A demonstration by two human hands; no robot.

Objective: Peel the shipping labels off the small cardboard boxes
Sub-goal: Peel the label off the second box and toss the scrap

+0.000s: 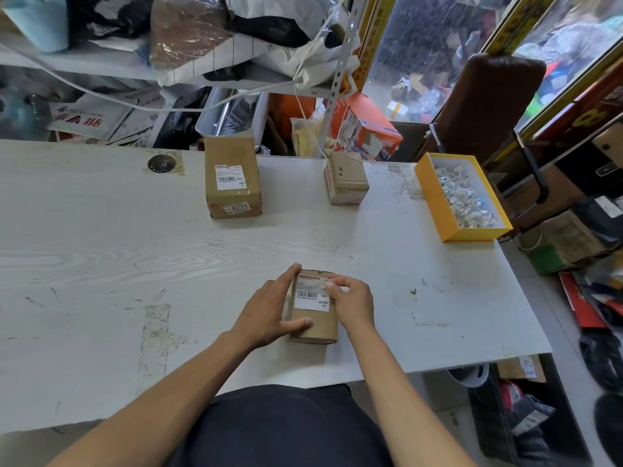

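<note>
A small cardboard box (318, 323) lies on the white table near its front edge, with a white shipping label (310, 295) on its top face. My left hand (269, 313) holds the box from its left side, fingers along the edge and thumb across the near end. My right hand (352, 299) is at the box's right side, fingertips curled onto the label's upper right corner. Two more boxes stand at the back: a taller one (232, 178) with a white label (230, 177) and a second sticker, and a smaller one (347, 178).
A yellow tray (435, 200) with several crumpled paper pieces sits at the table's right side. A dark round mark (162, 163) is at the back left. Cluttered shelves stand behind the table (101, 264), and boxes and bags lie on the floor at the right.
</note>
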